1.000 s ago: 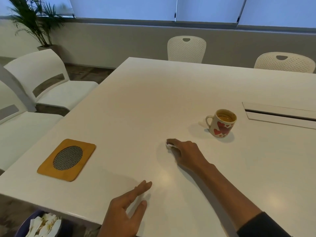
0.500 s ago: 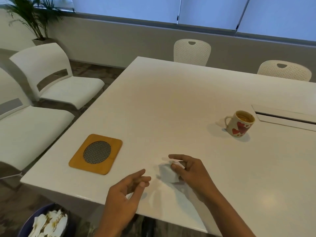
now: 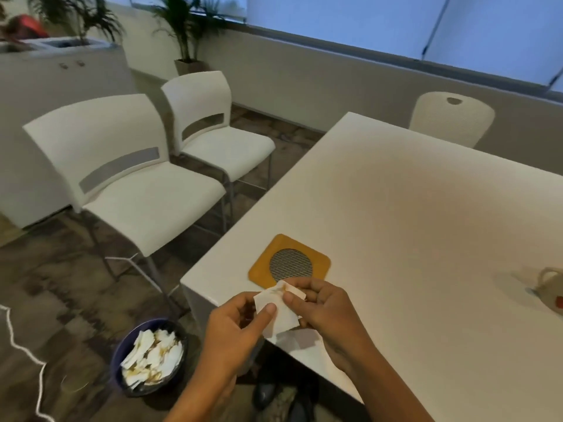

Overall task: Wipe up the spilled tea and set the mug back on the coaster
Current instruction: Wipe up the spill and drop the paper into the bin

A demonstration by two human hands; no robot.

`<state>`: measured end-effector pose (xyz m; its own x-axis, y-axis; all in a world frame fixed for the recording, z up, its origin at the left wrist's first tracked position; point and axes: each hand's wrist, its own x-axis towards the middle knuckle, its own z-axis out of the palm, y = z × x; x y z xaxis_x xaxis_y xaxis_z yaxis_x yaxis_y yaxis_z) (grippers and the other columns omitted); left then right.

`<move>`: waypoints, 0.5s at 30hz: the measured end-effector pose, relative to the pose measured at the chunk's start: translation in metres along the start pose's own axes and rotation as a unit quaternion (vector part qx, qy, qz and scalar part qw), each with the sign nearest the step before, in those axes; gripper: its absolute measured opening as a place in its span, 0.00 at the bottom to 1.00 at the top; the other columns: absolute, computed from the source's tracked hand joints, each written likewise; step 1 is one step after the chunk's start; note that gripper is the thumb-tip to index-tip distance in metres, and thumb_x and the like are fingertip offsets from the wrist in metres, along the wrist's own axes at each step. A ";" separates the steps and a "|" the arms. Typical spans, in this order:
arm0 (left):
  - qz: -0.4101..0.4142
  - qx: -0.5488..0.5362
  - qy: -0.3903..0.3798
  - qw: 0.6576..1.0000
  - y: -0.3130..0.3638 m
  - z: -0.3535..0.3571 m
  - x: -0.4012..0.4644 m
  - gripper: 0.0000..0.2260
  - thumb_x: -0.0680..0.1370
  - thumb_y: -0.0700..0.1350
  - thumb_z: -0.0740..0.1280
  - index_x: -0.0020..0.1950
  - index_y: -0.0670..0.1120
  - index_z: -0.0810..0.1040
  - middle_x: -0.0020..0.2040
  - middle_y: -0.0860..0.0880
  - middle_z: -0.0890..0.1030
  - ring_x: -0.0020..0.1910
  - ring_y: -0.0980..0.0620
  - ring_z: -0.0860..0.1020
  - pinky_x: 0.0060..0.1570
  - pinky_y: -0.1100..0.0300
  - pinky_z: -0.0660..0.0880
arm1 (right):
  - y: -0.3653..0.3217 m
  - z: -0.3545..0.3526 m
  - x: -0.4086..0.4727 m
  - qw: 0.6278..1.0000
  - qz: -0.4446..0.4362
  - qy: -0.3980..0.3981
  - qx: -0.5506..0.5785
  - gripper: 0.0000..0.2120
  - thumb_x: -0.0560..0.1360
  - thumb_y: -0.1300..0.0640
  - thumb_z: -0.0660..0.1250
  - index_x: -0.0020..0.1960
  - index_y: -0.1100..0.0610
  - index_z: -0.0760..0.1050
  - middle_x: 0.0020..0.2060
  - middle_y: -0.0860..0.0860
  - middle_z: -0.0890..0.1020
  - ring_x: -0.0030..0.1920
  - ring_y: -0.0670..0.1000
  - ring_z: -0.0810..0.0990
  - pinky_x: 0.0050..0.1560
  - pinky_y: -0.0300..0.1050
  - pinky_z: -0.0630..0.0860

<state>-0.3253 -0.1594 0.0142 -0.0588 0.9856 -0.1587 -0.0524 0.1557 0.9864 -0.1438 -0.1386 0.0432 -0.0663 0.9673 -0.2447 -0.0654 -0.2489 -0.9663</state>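
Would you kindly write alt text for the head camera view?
Both hands, left hand and right hand, pinch a tea-stained tissue over the white table's corner, near the empty coaster; a bin of used tissues sits below.

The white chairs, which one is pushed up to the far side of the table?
The perforated-back chair with the handle hole, behind the table. The two slotted-back chairs stand apart on the floor, left.

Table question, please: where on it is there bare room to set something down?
The table is bare from the coaster back to the far chair, and between coaster and mug. The near corner is crowded: both hands hold the tissue.
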 end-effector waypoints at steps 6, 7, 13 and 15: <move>-0.018 -0.040 0.097 0.994 -0.013 -0.081 0.008 0.09 0.74 0.51 0.76 0.54 0.53 0.86 0.52 0.50 0.89 0.52 0.51 0.87 0.49 0.56 0.84 | 0.019 0.090 0.027 0.995 0.005 -0.073 -0.067 0.25 0.71 0.62 0.82 0.65 0.47 0.82 0.55 0.46 0.89 0.53 0.54 0.89 0.51 0.55 0.88; -0.022 -0.045 0.111 0.993 -0.017 -0.095 0.008 0.08 0.75 0.50 0.76 0.54 0.53 0.86 0.51 0.49 0.89 0.51 0.50 0.87 0.49 0.55 0.84 | 0.024 0.104 0.032 0.993 0.007 -0.086 -0.077 0.27 0.71 0.63 0.82 0.66 0.46 0.81 0.55 0.46 0.89 0.53 0.54 0.89 0.50 0.55 0.88; -0.057 -0.073 0.218 0.972 -0.037 -0.166 0.012 0.08 0.77 0.45 0.76 0.55 0.49 0.85 0.50 0.47 0.89 0.50 0.47 0.87 0.48 0.53 0.84 | 0.057 0.188 0.065 0.981 0.029 -0.137 -0.131 0.29 0.73 0.64 0.79 0.70 0.45 0.78 0.59 0.43 0.86 0.57 0.47 0.88 0.52 0.52 0.88; -0.077 -0.090 0.254 0.960 -0.046 -0.189 0.014 0.09 0.77 0.43 0.75 0.56 0.48 0.85 0.50 0.47 0.89 0.51 0.45 0.87 0.52 0.46 0.83 | 0.071 0.215 0.077 0.978 0.054 -0.146 -0.139 0.29 0.73 0.63 0.79 0.69 0.46 0.77 0.57 0.45 0.86 0.54 0.48 0.88 0.48 0.48 0.88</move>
<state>-0.5117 -0.1651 -0.0417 -0.5128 0.7854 -0.3467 -0.2684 0.2369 0.9337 -0.3678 -0.0917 -0.0270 -0.3412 0.8711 -0.3533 0.2274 -0.2882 -0.9302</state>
